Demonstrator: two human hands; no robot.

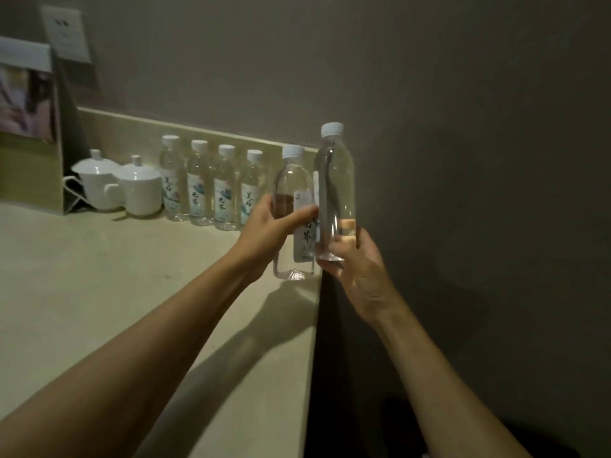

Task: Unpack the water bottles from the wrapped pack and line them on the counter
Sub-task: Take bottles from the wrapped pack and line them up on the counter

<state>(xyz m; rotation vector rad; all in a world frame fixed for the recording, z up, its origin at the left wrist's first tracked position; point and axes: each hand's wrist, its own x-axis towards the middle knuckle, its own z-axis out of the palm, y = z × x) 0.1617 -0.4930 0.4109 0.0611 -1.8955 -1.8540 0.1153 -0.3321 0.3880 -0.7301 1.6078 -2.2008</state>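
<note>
Bench [82, 276], left half of frame: pale beige, unpatterned. Row of four bottles [211, 186], centre: clear, white caps, white labels with dark brush characters and blue-green and pink print. Two held bottles [334, 180], centre right: clear, white caps; the left one's label white with dark characters. Two lidded cups [119, 185], centre left: plain white. Wall [429, 94]: flat grey-brown. Wall plate [66, 34], upper left: white.

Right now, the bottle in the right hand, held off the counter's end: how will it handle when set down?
The bottle in the right hand looks full and capped, so probably heavy for its size and fairly stiff. Tall and narrow, it may tip near the counter edge. The right hand has its grip low, so it could wobble.
</note>
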